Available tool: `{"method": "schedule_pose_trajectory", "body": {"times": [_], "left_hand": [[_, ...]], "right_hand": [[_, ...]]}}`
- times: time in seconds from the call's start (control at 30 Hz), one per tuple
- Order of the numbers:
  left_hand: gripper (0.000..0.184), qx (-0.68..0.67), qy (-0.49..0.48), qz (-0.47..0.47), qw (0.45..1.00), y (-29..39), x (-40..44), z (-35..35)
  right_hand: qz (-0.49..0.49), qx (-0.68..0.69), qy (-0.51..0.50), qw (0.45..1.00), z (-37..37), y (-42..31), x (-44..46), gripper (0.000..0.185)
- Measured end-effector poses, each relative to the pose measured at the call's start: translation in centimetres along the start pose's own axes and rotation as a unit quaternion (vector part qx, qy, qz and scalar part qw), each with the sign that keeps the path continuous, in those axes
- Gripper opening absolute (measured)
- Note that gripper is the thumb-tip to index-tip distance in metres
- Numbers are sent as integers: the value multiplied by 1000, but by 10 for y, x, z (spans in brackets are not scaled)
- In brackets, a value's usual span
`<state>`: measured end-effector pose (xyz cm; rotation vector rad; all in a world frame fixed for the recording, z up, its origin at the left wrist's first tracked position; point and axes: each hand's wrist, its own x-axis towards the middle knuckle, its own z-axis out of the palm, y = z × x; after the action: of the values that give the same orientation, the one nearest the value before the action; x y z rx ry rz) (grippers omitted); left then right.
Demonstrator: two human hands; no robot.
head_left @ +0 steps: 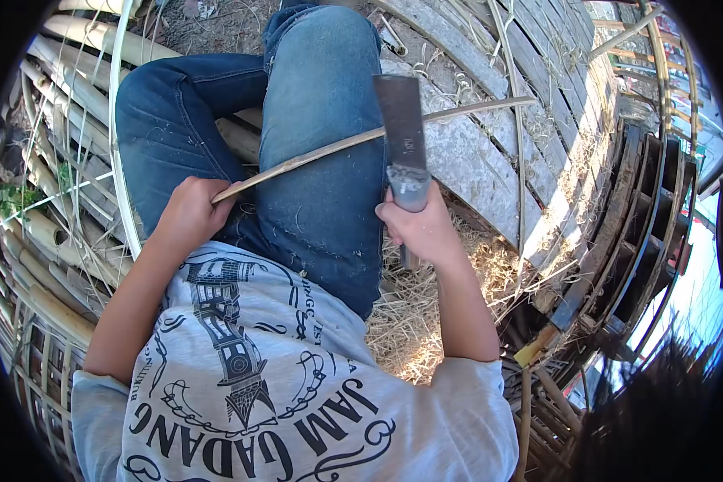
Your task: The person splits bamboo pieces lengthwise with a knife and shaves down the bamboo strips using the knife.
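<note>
My left hand point(191, 210) is closed around the near end of a long, thin bamboo strip point(321, 151). The strip slants up to the right across my jeans-clad thigh and out over the boards. In my right hand point(420, 225) is a machete point(402, 120) with a broad dark blade and a grey wrapped handle. Its blade points away from me and crosses over the strip, hiding a short stretch of it. Whether blade and strip touch, I cannot tell. My fingers wrap the handle, partly out of sight beneath it.
Bamboo poles point(64, 241) lie piled at my left, with a thin pale strip point(119, 120) curving beside my knee. Weathered planks point(474, 161) stretch ahead to the right. Shavings point(410, 337) cover the ground by my right side. Dark stacked slats point(635, 217) stand farther right.
</note>
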<state>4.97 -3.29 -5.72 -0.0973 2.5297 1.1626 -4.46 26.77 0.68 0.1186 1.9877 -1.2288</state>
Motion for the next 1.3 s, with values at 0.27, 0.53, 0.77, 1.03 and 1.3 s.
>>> {"method": "schedule_pose_trajectory", "body": {"times": [0.27, 0.53, 0.77, 1.03, 1.3], "left_hand": [[17, 3, 19, 4, 1000, 1, -4, 2], [14, 22, 0, -33, 999, -5, -2, 3], [14, 32, 6, -37, 999, -1, -3, 3], [19, 34, 0, -46, 998, -2, 0, 4], [25, 20, 14, -37, 999, -4, 1, 2]], "right_hand": [[-28, 203, 167, 964, -27, -22, -3, 13], [20, 84, 20, 996, 2, 8, -5, 16], [-5, 250, 81, 965, -8, -12, 1, 17], [-44, -46, 42, 997, 14, 4, 10, 16], [36, 152, 96, 983, 12, -7, 2, 14]]}}
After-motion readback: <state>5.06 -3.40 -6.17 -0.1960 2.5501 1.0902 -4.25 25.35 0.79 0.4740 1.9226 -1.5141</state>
